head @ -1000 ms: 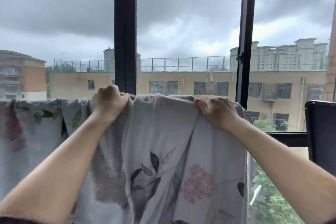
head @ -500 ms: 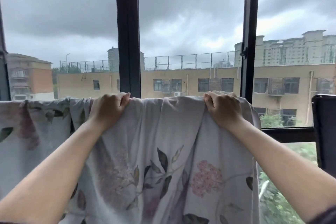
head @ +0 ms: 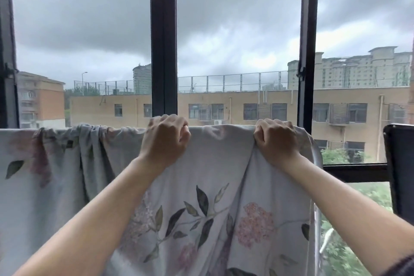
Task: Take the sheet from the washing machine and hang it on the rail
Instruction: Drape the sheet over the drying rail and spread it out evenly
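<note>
A pale grey sheet [head: 215, 177] printed with pink flowers and dark leaves hangs over a rail in front of the window. The cloth covers the rail, so the rail itself is hidden. My left hand [head: 164, 139] grips the sheet's top fold near the middle, fingers curled over it. My right hand [head: 276, 139] grips the top fold near the sheet's right end. Between the two hands the cloth is stretched flat. To the left of my left hand it is bunched into folds.
A dark window frame with upright bars [head: 163, 40] stands just behind the sheet. A dark rectangular object [head: 399, 168] juts in at the right edge. Buildings and trees lie outside, far below.
Both hands have slid to the right along the top of the sheet. The cloth between them has been pulled flatter and its top edge sits straighter.
</note>
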The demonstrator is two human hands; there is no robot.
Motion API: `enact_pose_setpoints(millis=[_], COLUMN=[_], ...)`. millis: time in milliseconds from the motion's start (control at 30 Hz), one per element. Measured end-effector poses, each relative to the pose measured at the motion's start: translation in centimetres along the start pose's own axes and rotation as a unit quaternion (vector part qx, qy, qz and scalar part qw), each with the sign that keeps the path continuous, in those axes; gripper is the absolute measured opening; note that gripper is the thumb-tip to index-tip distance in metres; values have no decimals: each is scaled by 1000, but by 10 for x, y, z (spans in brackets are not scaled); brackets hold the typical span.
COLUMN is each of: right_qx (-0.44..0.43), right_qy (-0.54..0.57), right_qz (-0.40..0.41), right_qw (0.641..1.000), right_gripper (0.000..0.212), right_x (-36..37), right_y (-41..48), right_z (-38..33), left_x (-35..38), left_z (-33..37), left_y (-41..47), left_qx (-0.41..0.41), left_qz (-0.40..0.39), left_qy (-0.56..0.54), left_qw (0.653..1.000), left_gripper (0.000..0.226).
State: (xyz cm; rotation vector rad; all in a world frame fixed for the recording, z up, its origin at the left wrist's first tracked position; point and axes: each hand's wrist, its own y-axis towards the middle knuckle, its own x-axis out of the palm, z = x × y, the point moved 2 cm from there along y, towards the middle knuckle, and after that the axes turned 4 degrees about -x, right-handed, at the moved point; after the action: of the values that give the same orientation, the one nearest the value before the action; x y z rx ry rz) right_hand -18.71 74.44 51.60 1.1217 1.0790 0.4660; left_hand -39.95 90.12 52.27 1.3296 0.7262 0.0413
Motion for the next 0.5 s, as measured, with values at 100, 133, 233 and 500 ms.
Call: enact_pose_setpoints(millis=[100,133,233,500], right_qx=[-14,-23,-46,31], right_qy=[4,4,17,8], right_qz=[-6,-13,-55,-155], right_qw=[1000,1000,997,987], right_gripper=[46,46,51,44], right_x=[0,0,-6,-19], right_y=[-1,-1,1,-9], right_z=[1,1,9,45], left_x=[15,19,33,34], left_z=[40,53,80,51], left_y=[9,12,19,30], left_qx=[66,83,106,-6], left_qz=[-26,-40,-74,-14], left_qy=[3,-3,-34,-171], left_qw=[998,996,991,985], left_gripper=[36,35,32,19])
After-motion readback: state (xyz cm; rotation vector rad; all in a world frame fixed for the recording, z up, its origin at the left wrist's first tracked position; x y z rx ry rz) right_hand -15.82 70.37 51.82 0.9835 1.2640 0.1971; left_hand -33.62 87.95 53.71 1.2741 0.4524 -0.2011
